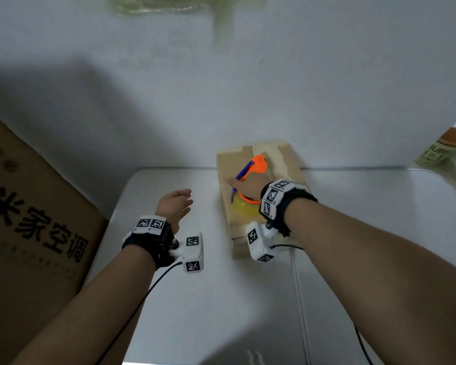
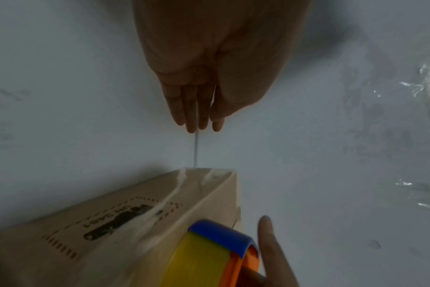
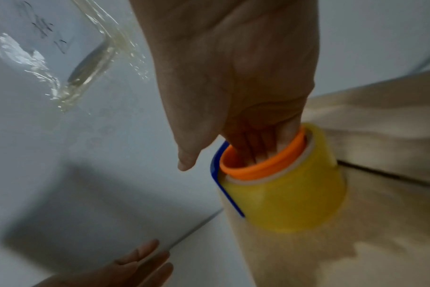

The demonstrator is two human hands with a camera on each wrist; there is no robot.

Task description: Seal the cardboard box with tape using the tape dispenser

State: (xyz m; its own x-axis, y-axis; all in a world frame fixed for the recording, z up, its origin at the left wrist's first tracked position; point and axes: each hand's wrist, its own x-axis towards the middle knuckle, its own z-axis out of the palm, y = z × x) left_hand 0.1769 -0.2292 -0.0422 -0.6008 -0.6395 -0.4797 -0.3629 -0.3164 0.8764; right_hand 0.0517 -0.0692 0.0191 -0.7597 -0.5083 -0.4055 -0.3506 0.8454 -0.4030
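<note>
A small cardboard box [image 1: 287, 164] [image 2: 111, 223] [image 3: 380, 223] lies on the white table [image 1: 195, 299], its flaps closed with a dark seam along the top. On it rests the orange and blue tape dispenser [image 1: 257, 163] [image 2: 218, 236] [image 3: 255, 170] with a yellow tape roll [image 3: 287, 203]. My right hand [image 1: 244, 184] [image 3: 233, 87] grips the dispenser, fingers pushed inside the orange core and thumb outside. To the left of the box, my left hand [image 1: 175, 204] [image 2: 197, 101] [image 3: 135, 268] hovers over the table with fingers straight, holding nothing and not touching the box.
A large brown printed carton [image 1: 24, 219] stands against the table's left side. A tube with an orange cap [image 1: 442, 146] sits at the far right. Clear plastic film [image 1: 169, 6] [image 3: 86, 58] is stuck on the wall behind. Sensor cables [image 1: 298, 285] trail over the table.
</note>
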